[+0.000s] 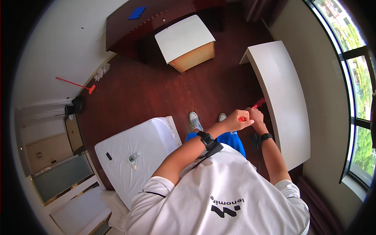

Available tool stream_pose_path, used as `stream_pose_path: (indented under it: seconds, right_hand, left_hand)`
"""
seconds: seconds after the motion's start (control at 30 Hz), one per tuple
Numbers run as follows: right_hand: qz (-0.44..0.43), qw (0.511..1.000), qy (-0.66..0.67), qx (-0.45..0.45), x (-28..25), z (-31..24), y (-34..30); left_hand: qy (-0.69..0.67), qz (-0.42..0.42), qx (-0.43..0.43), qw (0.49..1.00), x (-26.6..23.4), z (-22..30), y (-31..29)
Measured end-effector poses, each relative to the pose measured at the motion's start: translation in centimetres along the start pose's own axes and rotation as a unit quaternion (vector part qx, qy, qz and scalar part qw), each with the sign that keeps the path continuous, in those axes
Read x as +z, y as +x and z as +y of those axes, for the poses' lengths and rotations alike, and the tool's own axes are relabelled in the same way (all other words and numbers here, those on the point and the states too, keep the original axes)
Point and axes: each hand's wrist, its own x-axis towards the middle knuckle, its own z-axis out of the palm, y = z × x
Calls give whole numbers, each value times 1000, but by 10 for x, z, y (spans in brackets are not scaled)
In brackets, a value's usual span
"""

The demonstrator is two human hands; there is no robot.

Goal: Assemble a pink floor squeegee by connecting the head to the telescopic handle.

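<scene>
Both of my hands are raised in front of my body, close together, beside the long white desk. My left hand (237, 120) is closed around a red stick-like handle (241, 119), whose rounded end shows at the thumb. Touching it on the far side, my right hand (256, 116) is closed too, apparently on the same handle. Past the right hand a blurred red part (259, 103) sticks out toward the edge of the white desk (288, 102). Its kind cannot be made out. Black wrist devices are strapped on both wrists.
A white-topped cabinet (186, 39) stands ahead, before a dark red desk (145, 23) bearing a blue item (137, 13). At left is a plastic-covered mattress (129, 152) with a bottle (134, 156). A red-handled squeegee-like tool (91, 89) leans at the wall. Windows (359, 78) line the right.
</scene>
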Motion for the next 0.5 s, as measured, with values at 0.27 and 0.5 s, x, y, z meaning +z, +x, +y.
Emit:
stream_pose_path:
  seconds: [0.27, 0.5]
  right_hand:
    - [22, 995, 88, 44, 29, 30, 0]
    - [-13, 996, 85, -24, 38, 11, 19]
  left_hand:
    - [-3, -3, -53, 999, 23, -39, 18]
    - [33, 15, -96, 995, 0, -38, 3]
